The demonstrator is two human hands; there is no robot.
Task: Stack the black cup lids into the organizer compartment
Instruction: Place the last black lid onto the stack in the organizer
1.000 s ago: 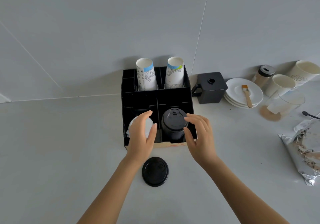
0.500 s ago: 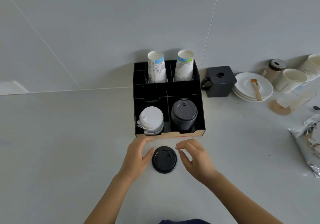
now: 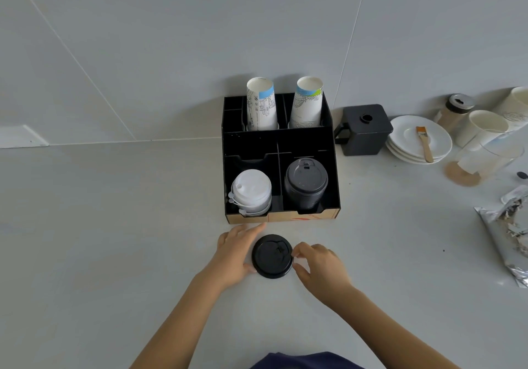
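Note:
A single black cup lid (image 3: pixel 273 255) lies flat on the counter just in front of the black organizer (image 3: pixel 333 151). My left hand (image 3: pixel 234 254) touches the lid's left edge with thumb and fingers spread around it. My right hand (image 3: pixel 320 263) pinches the lid's right edge with fingertips. In the organizer's front right compartment stands a stack of black lids (image 3: pixel 305 187). The front left compartment holds a stack of white lids (image 3: pixel 251 191).
Two upside-down paper cup stacks (image 3: pixel 261 105) fill the organizer's back row. To the right are a black lidded box (image 3: pixel 364 130), white saucers (image 3: pixel 440 142) with a brush, paper cups, a clear glass (image 3: pixel 497 151) and a torn foil bag (image 3: pixel 511 231).
Both hands drew back from the lid stacks in the organizer down to the loose black lid, and now close on its two edges.

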